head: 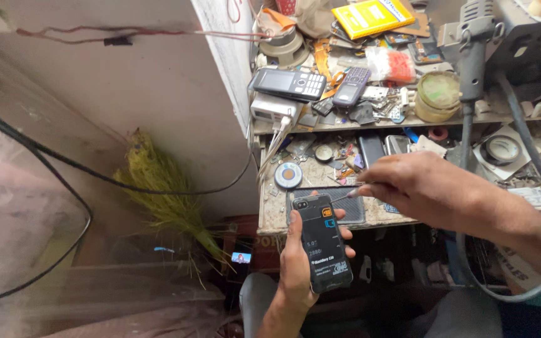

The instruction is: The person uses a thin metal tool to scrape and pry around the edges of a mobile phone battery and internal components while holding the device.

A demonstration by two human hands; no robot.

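Left hand (297,266) grips black phone (323,243); right hand (417,188) pinches tool (345,194)

— What are we seeing lying on the workbench (270,216)?
— A round blue-ringed disc (288,175) and a dark mat (353,209) are lying there among small parts.
— And on the upper shelf (471,119)?
— We are seeing two keypad phones (one grey (288,83), one purple (352,86)) resting there, with a round tin (438,96) sitting nearby.

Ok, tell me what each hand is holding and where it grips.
Left hand wraps the black phone around its lower sides. Right hand pinches a thin tool by its back end.
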